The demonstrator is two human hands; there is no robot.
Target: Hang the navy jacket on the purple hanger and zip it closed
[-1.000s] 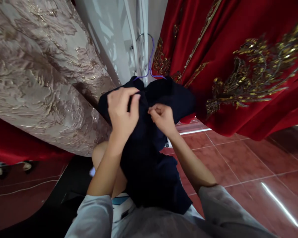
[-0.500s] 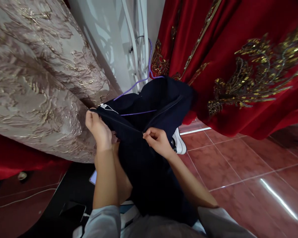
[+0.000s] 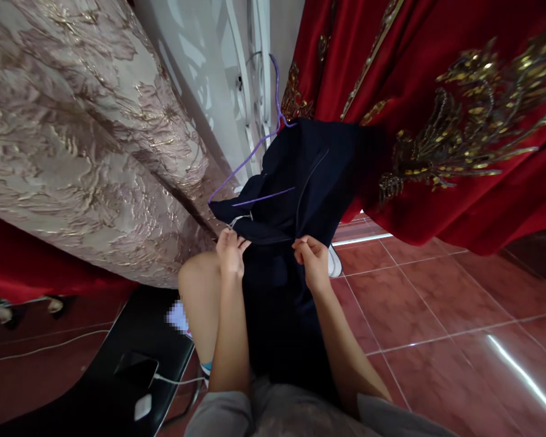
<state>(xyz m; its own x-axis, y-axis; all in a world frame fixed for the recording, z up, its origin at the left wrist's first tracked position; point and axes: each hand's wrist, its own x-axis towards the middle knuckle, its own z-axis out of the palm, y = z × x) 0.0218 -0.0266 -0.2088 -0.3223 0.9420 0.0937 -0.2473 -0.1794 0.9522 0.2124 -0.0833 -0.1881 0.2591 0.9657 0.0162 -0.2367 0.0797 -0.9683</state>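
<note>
A dark navy garment (image 3: pixel 277 279) with an open zipper (image 3: pixel 310 176) hangs from a purple hanger (image 3: pixel 255 149) and drapes down over my lap. My left hand (image 3: pixel 231 252) is closed on the left edge of the opening, beside a thin white loop (image 3: pixel 240 220). At the lower end of the opening, my right hand (image 3: pixel 312 261) pinches the garment by the zipper; the zipper pull is hidden by the fingers. Between the two hands the fabric edge runs nearly straight. Part of the hanger's lower bar shows inside the opening.
Pale embossed fabric (image 3: pixel 82 139) hangs at left, and a red gown with gold beadwork (image 3: pixel 473 133) at right. A phone (image 3: pixel 136 369) on a cable and a white case (image 3: pixel 142 406) lie on the black bench (image 3: pixel 104 340). Red tiles (image 3: pixel 437 291) cover the floor.
My left hand has moved right and down, drawing closer to my right hand, which has shifted right. The garment has swung right, and the hanger's left end is now exposed.
</note>
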